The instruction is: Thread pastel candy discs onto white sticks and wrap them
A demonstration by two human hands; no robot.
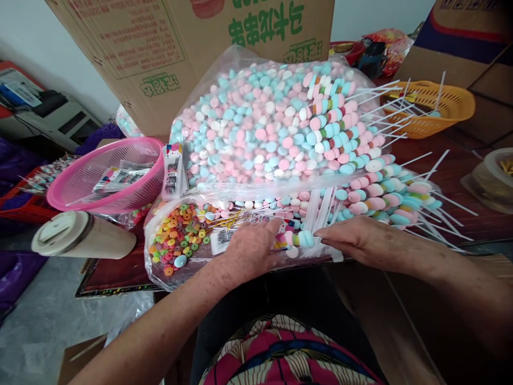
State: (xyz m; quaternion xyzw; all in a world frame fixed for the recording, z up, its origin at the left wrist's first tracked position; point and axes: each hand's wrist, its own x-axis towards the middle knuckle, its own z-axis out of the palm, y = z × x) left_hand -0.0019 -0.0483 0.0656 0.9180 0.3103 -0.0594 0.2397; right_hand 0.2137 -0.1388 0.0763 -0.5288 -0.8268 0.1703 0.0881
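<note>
A half-filled skewer [298,239] lies at the table's [460,176] near edge, between both hands. The left hand [250,247] rests flat beside it, fingers loose; the right hand [360,240] pinches toward its end — whether it grips cannot be told. Behind sits a big candy bag [260,123] with finished skewers [360,155] piled on it, boxes [160,48] beyond. A pink basket [108,176], cup [80,235] and ring candies [180,235] lie left — an orange basket [436,107] right.

The cardboard box [192,48] runs off the top edge, its print cut short. Left fingers [269,229] cover the sweet packet's label [240,224]; the jar [495,174] is clipped at right.
</note>
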